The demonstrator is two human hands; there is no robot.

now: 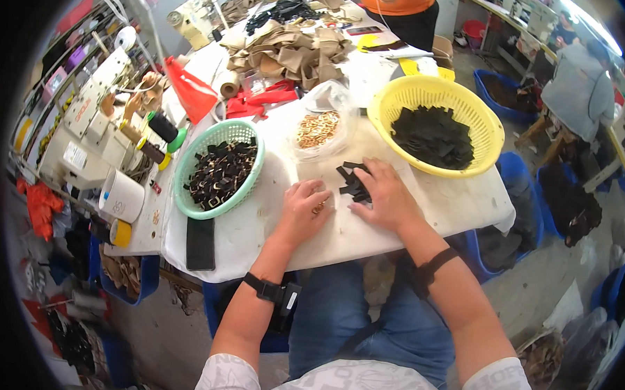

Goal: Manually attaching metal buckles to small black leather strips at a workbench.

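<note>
My left hand (303,212) is on the white table, its fingers curled round a few small gold metal rings (318,208). To its right, my right hand (390,197) reaches over a small pile of black strips (355,185). Its thumb and fingers are apart, touching the strips' edge. Just beyond the hands, a clear plastic bag (337,144) holds many gold rings. A green basket (259,166) of black strips fitted with gold rings stands at the left. At the right, a yellow basket (495,137) contains loose black strips.
A black phone (201,244) lies by the green basket. Sewing machines (85,133) and thread cones (163,128) line the left. Brown pieces (298,51) are heaped at the back, near a person in orange (409,2). Blue bins (483,255) stand beside the table.
</note>
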